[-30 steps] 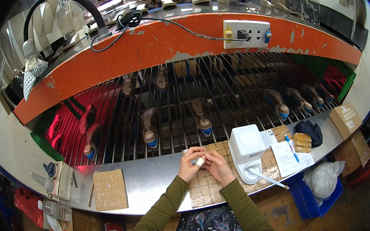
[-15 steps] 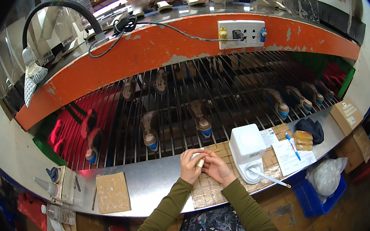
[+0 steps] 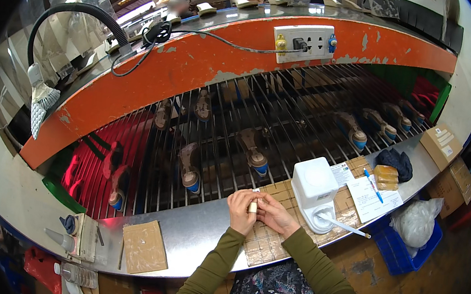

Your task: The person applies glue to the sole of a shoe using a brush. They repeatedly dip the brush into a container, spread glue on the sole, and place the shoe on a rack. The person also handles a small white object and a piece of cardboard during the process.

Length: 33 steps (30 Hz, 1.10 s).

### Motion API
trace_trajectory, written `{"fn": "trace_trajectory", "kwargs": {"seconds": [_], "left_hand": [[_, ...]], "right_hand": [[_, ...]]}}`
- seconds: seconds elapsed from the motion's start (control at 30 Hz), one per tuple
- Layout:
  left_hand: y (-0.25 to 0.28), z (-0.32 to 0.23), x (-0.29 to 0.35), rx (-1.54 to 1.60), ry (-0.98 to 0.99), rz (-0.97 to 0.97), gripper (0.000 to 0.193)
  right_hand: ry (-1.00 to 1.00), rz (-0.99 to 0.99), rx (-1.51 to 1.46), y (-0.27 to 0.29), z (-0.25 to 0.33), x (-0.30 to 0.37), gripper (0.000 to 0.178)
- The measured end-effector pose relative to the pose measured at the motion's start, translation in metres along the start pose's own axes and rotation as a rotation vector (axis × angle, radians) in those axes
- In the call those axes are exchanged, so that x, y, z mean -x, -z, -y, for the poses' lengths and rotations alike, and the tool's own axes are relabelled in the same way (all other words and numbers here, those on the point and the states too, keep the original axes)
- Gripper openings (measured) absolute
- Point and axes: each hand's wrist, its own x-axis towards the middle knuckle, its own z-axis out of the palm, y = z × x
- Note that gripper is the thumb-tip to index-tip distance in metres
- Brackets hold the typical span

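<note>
Above the taped brown cardboard mat [image 3: 266, 250], my two hands meet, fingertips together. My left hand [image 3: 241, 213] is closed, with a cream-coloured wrap around one of its digits. Pressed against it, my right hand [image 3: 275, 216] is closed too, its fingers bent inward. A small white bit [image 3: 255, 190] shows at the fingertips; its kind is too small to tell. Just right of my hands stands a white bottle-like dispenser [image 3: 315, 182] with a white spout [image 3: 348, 228] pointing right.
Beyond the metal ledge [image 3: 194, 229], shoe lasts with blue toes [image 3: 191, 171] lie on a rack of metal rods [image 3: 218, 145]. Papers [image 3: 373, 200], a blue pen [image 3: 374, 188], a yellowish block [image 3: 386, 177] and dark cloth [image 3: 398, 161] lie right. A cardboard square [image 3: 144, 247] lies left.
My hands stay together in nearly the same place, with the left hand's wrapped digit shifted slightly. The view has tilted a little, and people's heads now show behind the machine at the top.
</note>
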Motion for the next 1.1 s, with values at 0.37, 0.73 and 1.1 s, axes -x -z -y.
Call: {"fn": "trace_trajectory", "kwargs": {"seconds": [0.37, 0.73, 1.1], "left_hand": [[0.008, -0.005, -0.006, 0.043, -0.026, 0.058, 0.021], [0.003, 0.001, -0.002, 0.031, -0.018, 0.082, 0.014], [0.005, 0.0, -0.004, -0.001, 0.029, 0.033, 0.01]], "right_hand": [[0.009, -0.007, -0.03, 0.0, 0.004, 0.002, 0.034], [0.005, -0.064, -0.019, -0.001, 0.006, 0.002, 0.037], [0.014, -0.04, 0.03, -0.004, 0.006, 0.004, 0.036]]}}
